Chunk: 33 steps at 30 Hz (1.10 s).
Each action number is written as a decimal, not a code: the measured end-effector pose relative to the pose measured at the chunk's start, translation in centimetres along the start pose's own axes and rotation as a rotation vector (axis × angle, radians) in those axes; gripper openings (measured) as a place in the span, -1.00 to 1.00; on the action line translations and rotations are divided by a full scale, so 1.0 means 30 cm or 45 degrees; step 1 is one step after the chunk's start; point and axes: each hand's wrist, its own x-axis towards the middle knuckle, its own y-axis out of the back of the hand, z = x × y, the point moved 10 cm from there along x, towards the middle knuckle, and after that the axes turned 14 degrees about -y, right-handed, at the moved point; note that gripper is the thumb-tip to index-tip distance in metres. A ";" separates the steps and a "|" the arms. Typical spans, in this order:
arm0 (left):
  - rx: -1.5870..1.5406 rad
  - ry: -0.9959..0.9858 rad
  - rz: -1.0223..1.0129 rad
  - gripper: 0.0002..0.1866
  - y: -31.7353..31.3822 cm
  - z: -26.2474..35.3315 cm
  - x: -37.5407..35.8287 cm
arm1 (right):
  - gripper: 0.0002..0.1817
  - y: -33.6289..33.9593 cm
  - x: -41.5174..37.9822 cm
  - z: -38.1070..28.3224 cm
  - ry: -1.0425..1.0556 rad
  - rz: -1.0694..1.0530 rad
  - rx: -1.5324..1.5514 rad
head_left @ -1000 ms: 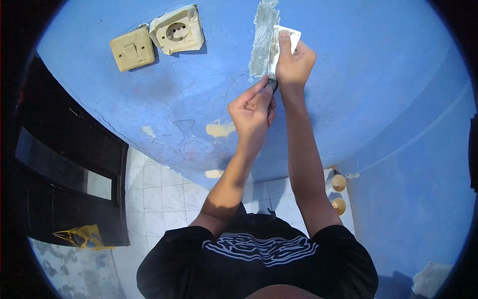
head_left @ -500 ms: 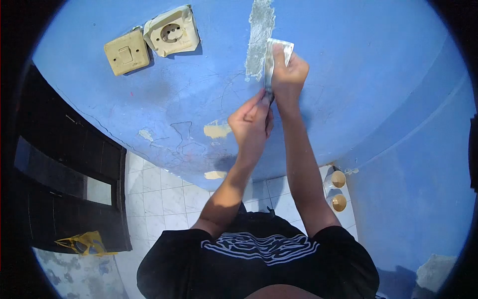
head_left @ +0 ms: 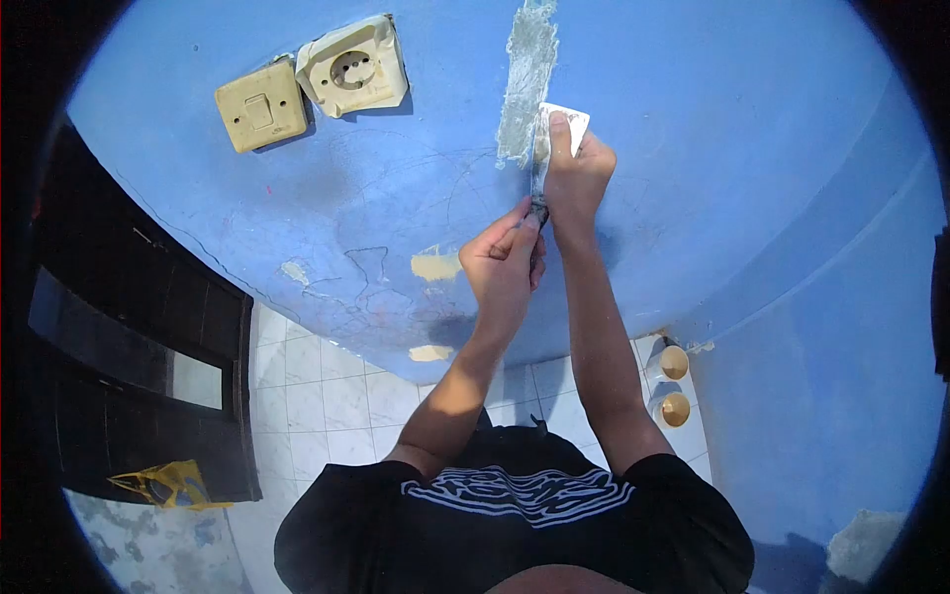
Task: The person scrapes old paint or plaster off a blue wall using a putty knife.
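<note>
My left hand (head_left: 503, 265) is closed around the dark handle of a putty knife (head_left: 539, 176), whose narrow blade points up the wall. My right hand (head_left: 580, 180) pinches a flat white card-like piece (head_left: 576, 121), thumb on its face, right against the blade. Grey residue marks the lower part of the piece. Both hands are in front of the blue wall (head_left: 693, 129), just beneath and right of a vertical strip of grey filler (head_left: 531, 84) with ragged edges.
At upper left are a light switch (head_left: 260, 105) and a wall socket (head_left: 353, 71). Cream patches (head_left: 435, 263) mark the lower wall. Two round containers (head_left: 675, 408) stand on the tiled floor (head_left: 336, 396) at right. A dark door (head_left: 139, 327) with a yellow item (head_left: 173, 485) lies left.
Both hands have moved slightly down the wall with the putty knife and white piece, a little farther below the top of the filler strip. The view has shifted slightly.
</note>
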 end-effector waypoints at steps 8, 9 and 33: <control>-0.053 -0.001 -0.045 -0.66 -0.056 0.054 0.052 | -0.61 -0.023 0.037 -0.082 0.102 -0.059 0.220; -0.012 0.016 -0.026 -0.66 -0.017 0.024 0.015 | -0.61 -0.007 0.003 -0.043 0.098 0.010 0.103; 0.030 0.009 -0.038 -0.68 -0.034 0.028 0.056 | -0.60 -0.014 0.037 -0.070 0.067 0.002 0.116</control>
